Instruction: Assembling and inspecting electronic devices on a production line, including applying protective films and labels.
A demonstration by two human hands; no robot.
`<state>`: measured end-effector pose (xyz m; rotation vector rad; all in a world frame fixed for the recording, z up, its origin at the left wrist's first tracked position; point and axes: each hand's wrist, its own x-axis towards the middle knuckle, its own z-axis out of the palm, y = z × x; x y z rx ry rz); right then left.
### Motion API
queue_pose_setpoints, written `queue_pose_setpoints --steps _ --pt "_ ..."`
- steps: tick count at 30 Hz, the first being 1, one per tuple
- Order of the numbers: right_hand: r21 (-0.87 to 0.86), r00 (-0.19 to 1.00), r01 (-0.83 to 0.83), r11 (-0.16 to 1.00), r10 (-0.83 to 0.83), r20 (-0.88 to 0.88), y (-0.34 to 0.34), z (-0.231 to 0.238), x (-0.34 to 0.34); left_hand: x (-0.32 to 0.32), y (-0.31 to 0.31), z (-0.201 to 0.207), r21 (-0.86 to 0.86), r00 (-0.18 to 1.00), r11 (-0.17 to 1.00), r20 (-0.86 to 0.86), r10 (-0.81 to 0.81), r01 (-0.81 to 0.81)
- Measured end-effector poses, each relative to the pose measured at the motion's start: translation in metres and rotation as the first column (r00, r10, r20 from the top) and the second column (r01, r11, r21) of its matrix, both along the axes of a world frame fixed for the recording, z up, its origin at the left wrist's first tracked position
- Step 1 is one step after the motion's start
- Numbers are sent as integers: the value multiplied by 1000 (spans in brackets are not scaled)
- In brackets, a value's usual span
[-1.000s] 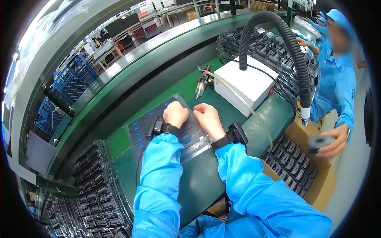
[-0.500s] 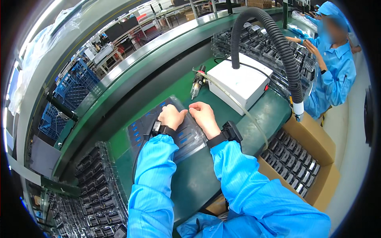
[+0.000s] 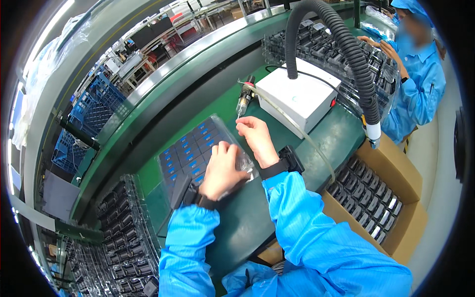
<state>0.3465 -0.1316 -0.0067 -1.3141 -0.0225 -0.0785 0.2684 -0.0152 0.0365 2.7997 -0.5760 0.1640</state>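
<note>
A clear plastic blister tray of small dark blue rectangular parts (image 3: 190,148) lies flat on the dark green bench mat (image 3: 247,222), right under the fingers of both hands. The left hand (image 3: 220,171) presses palm-down on the tray's near right corner, fingers curled together against the plastic. The right hand (image 3: 255,138) sits just beyond and to the right of it, thumb and forefinger pinched on the thin transparent film at the tray's edge; whether a small part is also in that pinch, I cannot tell. Both wrists wear black straps, and bright blue sleeves run back toward the lower edge.

Just past the right fingertips, a silver-tipped handheld tool (image 3: 243,99) rests on the mat, a clear tube trailing from it. Beyond that sits a white rectangular box (image 3: 297,96), and a black ribbed hose (image 3: 341,44) arches over it and comes down to a white nozzle on the right.

Right of the right forearm, an open brown cardboard carton (image 3: 396,183) holds rows of dark parts. Left of the left elbow, stacked black trays (image 3: 118,232) crowd the bench. Across the bench runs a long grey-green conveyor rail (image 3: 148,94), with blue plastic crates (image 3: 94,106) behind it. Far right, another person in a blue coat (image 3: 420,89) works at more clear trays.
</note>
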Motion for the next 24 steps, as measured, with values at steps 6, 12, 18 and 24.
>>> queue_pose_setpoints --steps 6,12,18,24 --pt "23 998 -64 998 64 23 0 16 -8 -23 12 -4 -236 998 972 -56 -24 11" --pt "-7 995 -97 995 97 11 3 15 -10 -36 -6 -22 -217 941 973 305 148 -83" --pt "-458 992 -83 885 117 46 -21 19 -40 -38 -11 -23 -700 931 672 26 363 -242" --pt "100 786 -550 829 555 -272 -37 14 -59 -39 -15 -35 -685 888 724 279 365 -82"
